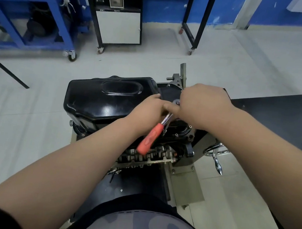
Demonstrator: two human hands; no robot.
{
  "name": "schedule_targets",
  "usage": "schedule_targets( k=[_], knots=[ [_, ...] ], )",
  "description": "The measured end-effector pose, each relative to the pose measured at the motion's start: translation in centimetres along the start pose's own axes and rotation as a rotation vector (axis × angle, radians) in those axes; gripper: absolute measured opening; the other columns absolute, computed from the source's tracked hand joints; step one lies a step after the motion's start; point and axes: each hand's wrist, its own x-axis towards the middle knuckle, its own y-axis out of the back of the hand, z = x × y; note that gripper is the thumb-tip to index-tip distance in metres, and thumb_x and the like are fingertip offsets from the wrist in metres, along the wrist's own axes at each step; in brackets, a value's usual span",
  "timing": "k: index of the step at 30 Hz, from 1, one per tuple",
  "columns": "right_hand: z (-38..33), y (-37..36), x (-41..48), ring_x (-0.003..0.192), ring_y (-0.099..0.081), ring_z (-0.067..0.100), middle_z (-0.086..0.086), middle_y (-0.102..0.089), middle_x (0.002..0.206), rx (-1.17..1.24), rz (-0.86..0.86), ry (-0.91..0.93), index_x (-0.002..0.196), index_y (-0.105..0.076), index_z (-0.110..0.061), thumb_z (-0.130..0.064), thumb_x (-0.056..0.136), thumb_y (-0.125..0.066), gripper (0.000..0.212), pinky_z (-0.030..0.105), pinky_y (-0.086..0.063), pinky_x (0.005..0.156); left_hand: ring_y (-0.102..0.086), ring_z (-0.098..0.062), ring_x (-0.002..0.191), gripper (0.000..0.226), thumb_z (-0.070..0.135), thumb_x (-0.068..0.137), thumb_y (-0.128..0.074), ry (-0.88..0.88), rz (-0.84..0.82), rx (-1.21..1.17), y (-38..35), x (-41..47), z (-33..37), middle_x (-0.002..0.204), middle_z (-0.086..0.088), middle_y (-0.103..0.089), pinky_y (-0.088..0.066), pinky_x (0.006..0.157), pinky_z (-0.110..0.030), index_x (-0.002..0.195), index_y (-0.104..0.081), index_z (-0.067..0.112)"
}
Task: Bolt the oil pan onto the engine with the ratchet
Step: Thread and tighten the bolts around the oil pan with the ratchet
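Right hand [205, 107] curled down over the head of the orange-handled chrome ratchet [150, 139]. Left hand [147, 109] touches it at the shaft, grip unclear. Glossy black metal oil pan [100, 100] lies just left, atop the dark metal engine [150, 158].

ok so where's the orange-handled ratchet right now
Head view, centre: the orange-handled chrome ratchet sits between the left hand and right hand, just right of the glossy black oil pan.
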Motion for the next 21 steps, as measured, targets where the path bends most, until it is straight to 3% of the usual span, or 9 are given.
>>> schedule_targets(
  k=[2, 4, 8, 10, 13, 15, 17, 19, 21],
  knots=[
    [0.3, 0.4, 0.2, 0.054, -0.037, 0.018, -0.003, -0.032, 0.060, -0.010, 0.034, 0.078, 0.062, -0.044, -0.020, -0.053, 0.086, -0.047, 0.041, 0.025, -0.019, 0.046, -0.045, -0.008, 0.052, 0.033, 0.010, 0.088, -0.057, -0.086, 0.009, 0.094, 0.0, -0.1, -0.3, 0.047, 0.010, -0.048, -0.023, 0.111, -0.029, 0.065, -0.052, 0.034],
    [-0.2, 0.5, 0.2, 0.058, -0.038, 0.021, -0.003, -0.030, 0.060, -0.065, 0.047, 0.115, 0.072, -0.046, -0.019, -0.041, 0.085, -0.052, 0.026, 0.024, -0.020, 0.046, -0.036, -0.012, 0.051, 0.026, 0.014, 0.090, -0.054, -0.145, -0.003, 0.159, -0.2, -0.2, -0.9, 0.046, 0.011, -0.035, -0.024, 0.111, -0.035, 0.067, -0.044, 0.022],
    [-0.9, 0.0, -0.1, 0.059, -0.039, 0.021, -0.002, -0.030, 0.062, -0.101, -0.024, 0.040, 0.070, -0.042, -0.019, -0.036, 0.089, -0.052, 0.027, 0.024, -0.021, 0.047, -0.038, -0.022, 0.054, 0.019, 0.016, 0.093, -0.047, -0.135, -0.027, 0.227, -0.4, -0.1, -0.9, 0.055, 0.003, -0.048, -0.020, 0.113, -0.034, 0.075, -0.051, 0.015],
    [-0.9, 0.0, 0.0, 0.060, -0.042, 0.022, -0.002, -0.033, 0.062, -0.060, -0.040, -0.025, 0.062, -0.039, -0.019, -0.043, 0.087, -0.050, 0.036, 0.024, -0.020, 0.047, -0.046, -0.021, 0.057, 0.013, 0.016, 0.092, -0.046, -0.127, -0.051, 0.239, -0.4, -0.3, -0.9, 0.060, 0.004, -0.053, -0.015, 0.115, -0.031, 0.079, -0.050, 0.019],
    [-1.3, -0.4, 0.1, 0.051, -0.037, 0.017, -0.001, -0.036, 0.062, -0.046, -0.062, -0.087, 0.061, -0.041, -0.018, -0.039, 0.088, -0.046, 0.035, 0.024, -0.021, 0.047, -0.056, -0.022, 0.068, 0.015, 0.016, 0.088, -0.049, -0.087, -0.024, 0.212, -0.8, -0.2, -0.8, 0.063, 0.006, -0.055, -0.013, 0.114, -0.027, 0.076, -0.043, 0.023],
    [-1.1, -0.3, 0.1, 0.055, -0.043, 0.019, -0.001, -0.039, 0.066, -0.047, -0.066, 0.017, 0.072, -0.046, -0.015, -0.036, 0.088, -0.050, 0.026, 0.026, -0.028, 0.051, -0.050, -0.017, 0.065, 0.018, 0.017, 0.090, -0.051, -0.099, 0.007, 0.200, -0.8, -0.2, -0.6, 0.056, 0.011, -0.049, -0.018, 0.112, -0.027, 0.072, -0.047, 0.019],
    [0.2, -0.2, 0.4, 0.078, -0.056, 0.025, 0.001, -0.052, 0.084, -0.057, -0.047, 0.217, 0.093, -0.052, -0.018, -0.031, 0.088, -0.054, 0.014, 0.031, -0.038, 0.063, -0.040, -0.004, 0.063, 0.017, 0.020, 0.092, -0.053, -0.151, 0.009, 0.182, -0.5, -0.3, -0.9, 0.053, 0.019, -0.040, -0.020, 0.109, -0.027, 0.079, -0.061, 0.014],
    [0.8, -0.2, 0.5, 0.092, -0.057, 0.024, 0.000, -0.056, 0.098, -0.081, -0.033, 0.343, 0.104, -0.053, -0.020, -0.033, 0.087, -0.056, 0.021, 0.036, -0.041, 0.074, -0.045, -0.009, 0.066, 0.015, 0.021, 0.093, -0.053, -0.176, -0.037, 0.210, -0.3, -0.3, -1.2, 0.056, 0.016, -0.040, -0.021, 0.112, -0.032, 0.086, -0.063, 0.013],
    [0.3, -0.5, 0.4, 0.071, -0.054, 0.023, -0.001, -0.053, 0.080, -0.131, 0.026, 0.269, 0.087, -0.054, -0.020, -0.043, 0.088, -0.050, 0.024, 0.033, -0.040, 0.065, -0.047, -0.015, 0.065, 0.013, 0.020, 0.092, -0.051, -0.175, -0.038, 0.214, -0.4, -0.3, -1.1, 0.058, 0.012, -0.045, -0.022, 0.112, -0.035, 0.082, -0.058, 0.014]
  ],
)
